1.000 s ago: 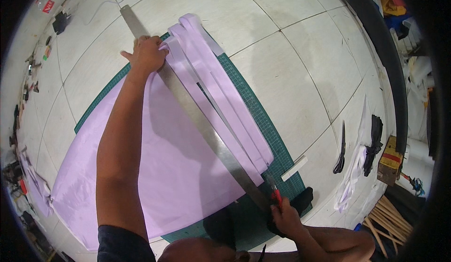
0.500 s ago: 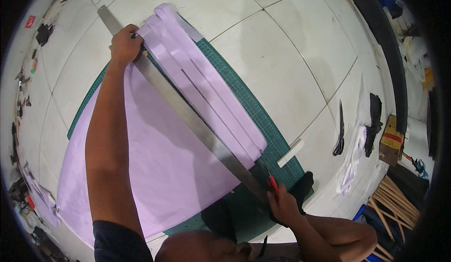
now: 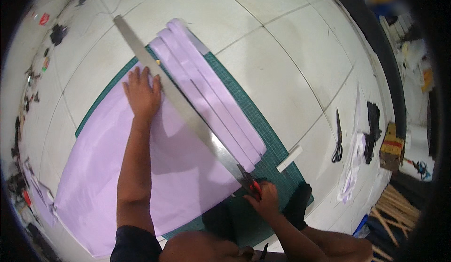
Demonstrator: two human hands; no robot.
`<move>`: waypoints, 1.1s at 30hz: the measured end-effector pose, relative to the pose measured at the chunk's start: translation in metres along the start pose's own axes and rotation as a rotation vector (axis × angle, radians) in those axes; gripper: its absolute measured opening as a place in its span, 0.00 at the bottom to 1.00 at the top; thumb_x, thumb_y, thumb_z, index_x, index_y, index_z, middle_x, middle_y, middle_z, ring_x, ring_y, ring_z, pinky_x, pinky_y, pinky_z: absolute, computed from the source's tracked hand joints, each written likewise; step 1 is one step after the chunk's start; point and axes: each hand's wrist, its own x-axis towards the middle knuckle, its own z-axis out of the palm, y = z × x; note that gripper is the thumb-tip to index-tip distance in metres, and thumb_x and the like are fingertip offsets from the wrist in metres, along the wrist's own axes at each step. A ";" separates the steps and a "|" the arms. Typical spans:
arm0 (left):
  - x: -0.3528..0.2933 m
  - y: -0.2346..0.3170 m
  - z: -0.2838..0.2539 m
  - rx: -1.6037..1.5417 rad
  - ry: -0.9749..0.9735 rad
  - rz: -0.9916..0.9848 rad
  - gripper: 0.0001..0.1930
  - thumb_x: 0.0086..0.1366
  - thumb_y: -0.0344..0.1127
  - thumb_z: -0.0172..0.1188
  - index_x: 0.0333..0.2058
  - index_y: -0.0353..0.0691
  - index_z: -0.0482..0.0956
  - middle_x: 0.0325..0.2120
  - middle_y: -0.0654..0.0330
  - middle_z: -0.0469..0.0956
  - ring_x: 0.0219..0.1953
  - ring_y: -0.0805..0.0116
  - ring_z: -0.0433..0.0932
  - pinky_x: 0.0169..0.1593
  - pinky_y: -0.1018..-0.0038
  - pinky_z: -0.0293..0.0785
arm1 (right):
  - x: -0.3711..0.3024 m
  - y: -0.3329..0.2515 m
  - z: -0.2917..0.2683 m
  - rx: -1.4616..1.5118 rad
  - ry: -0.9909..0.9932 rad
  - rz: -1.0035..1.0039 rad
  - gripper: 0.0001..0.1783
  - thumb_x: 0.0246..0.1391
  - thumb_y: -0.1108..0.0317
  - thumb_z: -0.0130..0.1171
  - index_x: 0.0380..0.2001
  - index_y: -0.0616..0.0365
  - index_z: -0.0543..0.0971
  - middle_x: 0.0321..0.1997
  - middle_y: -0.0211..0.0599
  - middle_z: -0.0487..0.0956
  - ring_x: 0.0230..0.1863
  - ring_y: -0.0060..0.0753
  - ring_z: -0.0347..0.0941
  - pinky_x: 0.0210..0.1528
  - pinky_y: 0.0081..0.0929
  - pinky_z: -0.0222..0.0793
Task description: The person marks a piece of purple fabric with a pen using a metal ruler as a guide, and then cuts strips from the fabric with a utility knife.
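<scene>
A long metal ruler [image 3: 183,106] lies diagonally across lilac sheet material [image 3: 188,182], which rests on a green cutting mat [image 3: 287,180]. Folded lilac layers [image 3: 225,114] lie along the ruler's right side. My left hand [image 3: 144,96] is spread flat on the lilac sheet, its fingertips beside the ruler's left edge near the far end. At the ruler's near end, my right hand [image 3: 267,199] is closed around a red-handled cutter knife [image 3: 254,188]. The knife's dark front part overlaps the ruler; whether its blade touches the material is hard to see.
A small white block [image 3: 289,158] sits on the mat's right edge. Further right on the tiled floor are black scissors [image 3: 337,137], a black cloth strip [image 3: 372,133], a yellow-brown box [image 3: 391,144] and several wooden sticks [image 3: 397,204]. My legs are at the lower edge.
My left hand has let go of the ruler's far part and moved nearer, flattening on the lilac sheet. My right hand has shifted left with the knife, onto the ruler's near end.
</scene>
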 end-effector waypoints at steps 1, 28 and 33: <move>-0.004 0.000 0.001 0.000 -0.014 -0.012 0.24 0.70 0.47 0.52 0.60 0.42 0.72 0.63 0.45 0.67 0.67 0.43 0.60 0.70 0.43 0.46 | -0.002 0.002 0.002 0.035 0.008 -0.002 0.30 0.39 0.56 0.77 0.40 0.62 0.75 0.41 0.50 0.73 0.46 0.56 0.71 0.49 0.49 0.66; 0.001 -0.027 -0.022 -0.344 -0.163 -0.003 0.31 0.65 0.42 0.58 0.64 0.37 0.64 0.66 0.40 0.60 0.70 0.40 0.55 0.71 0.45 0.45 | -0.021 -0.003 0.027 0.009 0.151 -0.113 0.24 0.42 0.57 0.74 0.37 0.58 0.75 0.38 0.45 0.73 0.41 0.54 0.72 0.45 0.46 0.63; 0.009 -0.029 -0.039 -0.118 -0.258 0.065 0.44 0.53 0.53 0.69 0.62 0.29 0.66 0.66 0.35 0.59 0.70 0.38 0.53 0.70 0.44 0.45 | -0.010 0.005 0.011 0.244 0.156 0.060 0.22 0.51 0.56 0.70 0.38 0.59 0.74 0.34 0.42 0.74 0.37 0.46 0.73 0.41 0.45 0.67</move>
